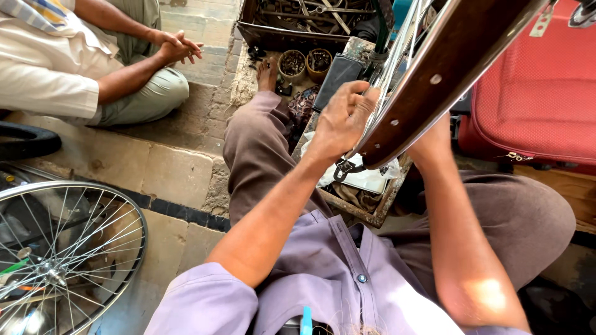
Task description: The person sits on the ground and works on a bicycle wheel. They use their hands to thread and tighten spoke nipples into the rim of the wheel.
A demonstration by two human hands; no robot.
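Rim: the rim [434, 80] was held up in front of the seated person, tilted, its brown inner face toward the camera, likely to bring its spokes within reach.
Left hand: the left hand [341, 121] had its grip closed around the rim's near edge by the spokes [397, 56].
Right hand: the right hand [431, 146] sat behind the rim; grip state could not be told.
Below: a worn tray [372, 214] with rags.
Floor: stone paving [174, 174]; two cups [306, 63] and a parts crate [298, 22] ahead.
Room: a spoked wheel [62, 254] lay left; another person [81, 62] sat nearby; a red case [534, 93] right.
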